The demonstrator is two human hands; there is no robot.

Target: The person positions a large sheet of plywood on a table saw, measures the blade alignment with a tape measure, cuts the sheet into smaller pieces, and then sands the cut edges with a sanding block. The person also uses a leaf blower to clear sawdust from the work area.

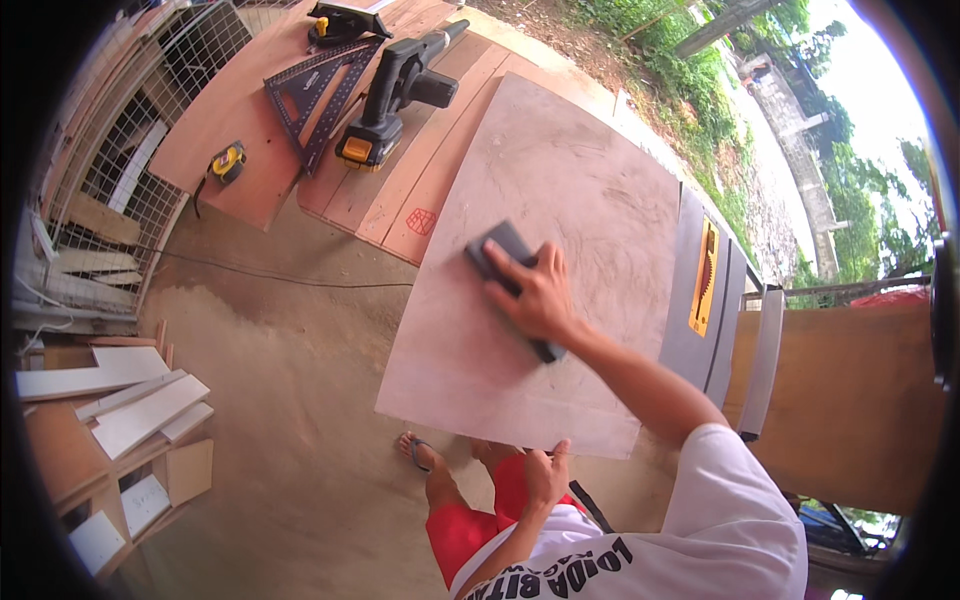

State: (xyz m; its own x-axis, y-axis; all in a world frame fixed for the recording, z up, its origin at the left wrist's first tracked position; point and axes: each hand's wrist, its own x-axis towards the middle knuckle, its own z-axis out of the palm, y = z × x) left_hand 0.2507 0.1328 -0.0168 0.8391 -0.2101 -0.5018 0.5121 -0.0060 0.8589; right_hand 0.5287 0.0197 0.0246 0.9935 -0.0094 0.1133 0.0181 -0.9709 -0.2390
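A large flat board with a dusty, pinkish-grey face and dark smudges lies across the work surface. On its middle rests a long black sanding block, tilted from upper left to lower right. My right hand grips the block from above, its fingers along the top and covering the block's middle. At the board's near edge, my left hand is closed on the rim, thumb up by the edge; its other fingers are partly hidden.
Wooden planks carry a black cordless blower, a black triangular square and a yellow tape measure. A table saw stands to the right. Board offcuts lie at lower left; a cable crosses the floor.
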